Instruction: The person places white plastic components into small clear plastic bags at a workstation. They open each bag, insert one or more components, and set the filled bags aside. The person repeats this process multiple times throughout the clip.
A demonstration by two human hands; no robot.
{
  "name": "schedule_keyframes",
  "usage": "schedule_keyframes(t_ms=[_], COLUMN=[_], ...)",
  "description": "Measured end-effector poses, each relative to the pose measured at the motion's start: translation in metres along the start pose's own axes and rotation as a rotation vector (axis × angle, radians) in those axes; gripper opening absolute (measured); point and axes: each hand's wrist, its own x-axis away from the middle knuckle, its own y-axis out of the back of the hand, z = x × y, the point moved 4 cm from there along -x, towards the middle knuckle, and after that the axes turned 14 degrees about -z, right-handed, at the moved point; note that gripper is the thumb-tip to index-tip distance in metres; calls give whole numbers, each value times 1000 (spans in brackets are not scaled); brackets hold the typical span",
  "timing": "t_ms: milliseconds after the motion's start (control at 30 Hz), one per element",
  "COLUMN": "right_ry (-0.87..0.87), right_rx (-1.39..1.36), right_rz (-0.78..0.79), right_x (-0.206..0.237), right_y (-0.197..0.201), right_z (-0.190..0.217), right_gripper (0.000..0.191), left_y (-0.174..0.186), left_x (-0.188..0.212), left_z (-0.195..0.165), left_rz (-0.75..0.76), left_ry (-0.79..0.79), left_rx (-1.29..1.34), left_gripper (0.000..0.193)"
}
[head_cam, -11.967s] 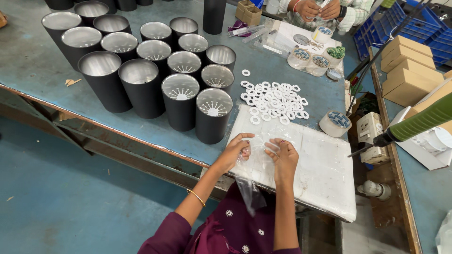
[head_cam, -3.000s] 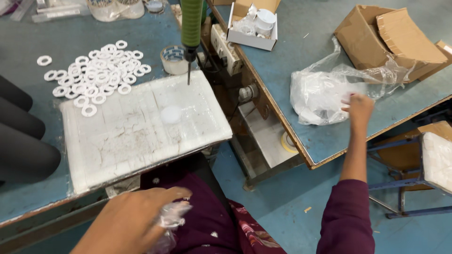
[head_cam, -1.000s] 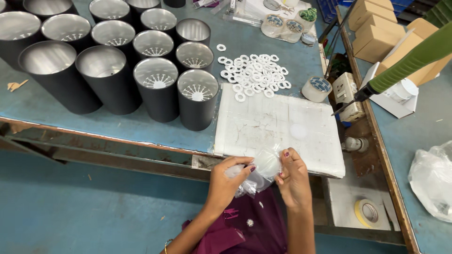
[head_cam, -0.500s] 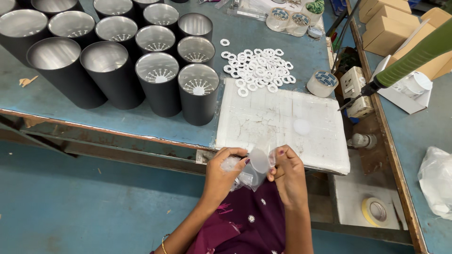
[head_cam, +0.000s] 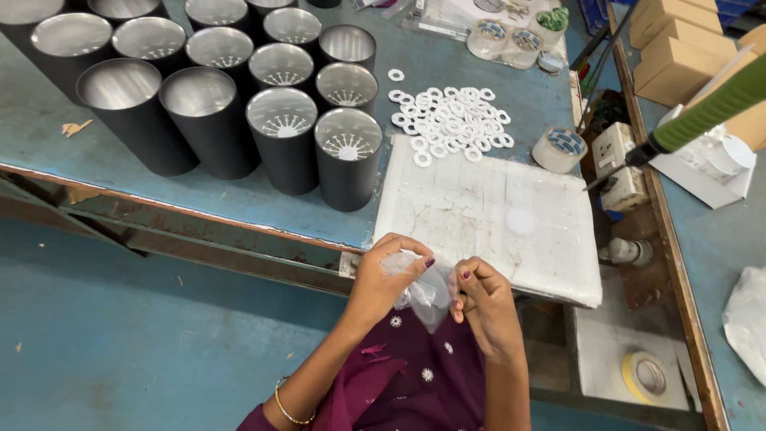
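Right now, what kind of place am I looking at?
Probably a small assembly workshop. Rows of matching black cylinders stand on a blue bench, a heap of white rings lies by a white pad, and a green power tool hangs nearby.

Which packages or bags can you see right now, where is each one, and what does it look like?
Small clear plastic bag: pinched between both hands, crumpled.
Brown cardboard boxes: stacked at upper right, rectangular.
White plastic bag: right edge, crumpled, translucent.
Open white carton: right bench, flat.
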Motion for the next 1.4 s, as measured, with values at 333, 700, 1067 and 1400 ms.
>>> schedule_keyframes(t_ms=[333,700,1067,1400], right_ry=[-41,26,316,-154], right_rx=[-150,-174,316,629], right_rz=[-84,-262,-323,-94], right_x=[-18,-62,-174,-27], right_y=[12,30,18,73], right_z=[-23,-3,37,-74], right_gripper=[17,20,17,32], left_y=[-6,15,25,43], left_x=[1,4,7,30], left_z=[3,-12,15,68], left_rz=[-151,-108,9,96], left_ry=[45,-201,-433,-324], left_rx=[97,109,-464,-489], left_gripper=[7,7,17,13])
